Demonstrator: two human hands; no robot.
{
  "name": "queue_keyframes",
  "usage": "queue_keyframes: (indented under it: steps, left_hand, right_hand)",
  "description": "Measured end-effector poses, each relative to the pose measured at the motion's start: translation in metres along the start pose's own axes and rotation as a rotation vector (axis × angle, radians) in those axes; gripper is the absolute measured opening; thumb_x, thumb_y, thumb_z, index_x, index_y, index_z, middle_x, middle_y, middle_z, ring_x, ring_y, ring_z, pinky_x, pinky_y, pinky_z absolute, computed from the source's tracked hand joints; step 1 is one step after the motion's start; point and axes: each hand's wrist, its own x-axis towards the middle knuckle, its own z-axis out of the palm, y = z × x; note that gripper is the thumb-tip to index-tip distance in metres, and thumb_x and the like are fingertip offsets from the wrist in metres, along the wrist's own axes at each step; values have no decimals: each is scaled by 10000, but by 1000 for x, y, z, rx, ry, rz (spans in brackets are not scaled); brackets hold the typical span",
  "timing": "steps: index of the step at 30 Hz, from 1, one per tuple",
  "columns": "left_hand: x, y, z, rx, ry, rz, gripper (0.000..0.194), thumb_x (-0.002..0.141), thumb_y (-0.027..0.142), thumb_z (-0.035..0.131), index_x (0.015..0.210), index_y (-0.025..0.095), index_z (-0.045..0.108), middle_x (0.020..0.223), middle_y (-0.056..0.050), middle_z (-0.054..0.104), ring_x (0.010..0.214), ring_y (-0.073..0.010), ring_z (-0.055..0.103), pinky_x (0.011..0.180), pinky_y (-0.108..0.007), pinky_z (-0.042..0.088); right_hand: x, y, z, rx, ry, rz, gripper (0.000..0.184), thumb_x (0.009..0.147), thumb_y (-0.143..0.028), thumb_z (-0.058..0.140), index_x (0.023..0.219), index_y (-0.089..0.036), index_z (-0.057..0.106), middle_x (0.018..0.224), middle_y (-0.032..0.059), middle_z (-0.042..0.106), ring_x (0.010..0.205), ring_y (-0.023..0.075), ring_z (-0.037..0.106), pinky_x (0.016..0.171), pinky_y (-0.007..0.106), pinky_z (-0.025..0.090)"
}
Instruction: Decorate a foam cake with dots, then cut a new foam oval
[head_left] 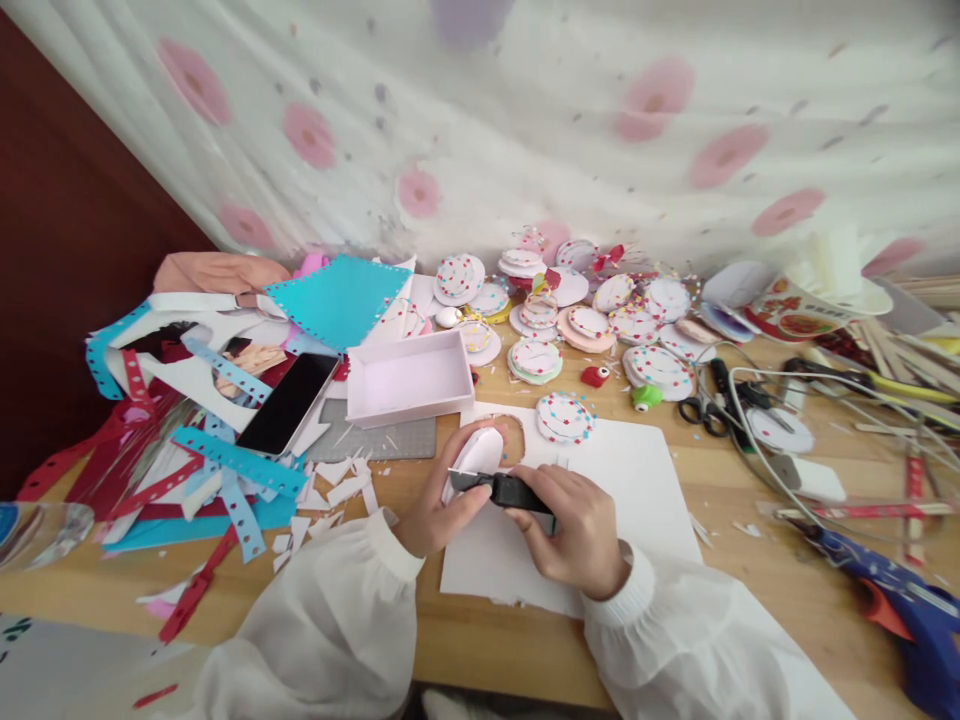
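My left hand point(442, 505) holds a white paper disc point(481, 452) tilted up, its thumb at the front and the fingers behind. My right hand point(574, 520) grips a black hand tool point(517, 492), whose narrow grey end meets the disc's lower edge beside my left thumb. Whether it is a punch or a cutter I cannot tell. Beneath both hands lies a white paper sheet point(630, 470). Just behind the disc, a brown ring point(514, 440) rests on the sheet. Near the sheet's back edge is a white disc with red and blue dots point(564, 418).
An open white box point(409, 378) stands on a grey mat point(420, 440). Left are a phone point(291, 400), punched strips and paper scraps point(349, 485). Decorated discs point(660, 370) crowd the back. Scissors point(703, 415), a white cable and a blue glue gun point(885, 580) lie right.
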Motion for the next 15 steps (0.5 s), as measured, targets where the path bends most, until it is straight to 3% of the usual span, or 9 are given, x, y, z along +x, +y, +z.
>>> queue_keyframes:
  steps: [7, 12, 15]
  left_hand:
    - [1, 2, 1, 44, 2, 24, 510, 893, 327, 538, 1367, 230, 380, 1423, -105, 443, 1320, -295, 404, 1106, -460, 321]
    - [4, 9, 4, 143, 41, 119, 469, 906, 303, 521, 1354, 227, 406, 1410, -110, 455, 1328, -285, 397, 1129, -459, 275]
    - [4, 12, 4, 147, 49, 101, 454, 892, 307, 546, 1328, 233, 445, 1382, -101, 483, 1318, -282, 410, 1133, -451, 267]
  right_hand:
    - [-1, 1, 1, -32, 10, 24, 294, 881, -373, 524, 1089, -178, 598, 754, 59, 651, 682, 193, 610, 593, 298, 433]
    - [-1, 0, 3, -49, 40, 63, 283, 882, -363, 523, 1073, -167, 592, 772, 63, 664, 681, 195, 623, 584, 291, 450]
    - [-2, 1, 2, 4, 69, 110, 266, 881, -364, 528, 1056, -172, 587, 795, 68, 676, 690, 198, 636, 597, 287, 473]
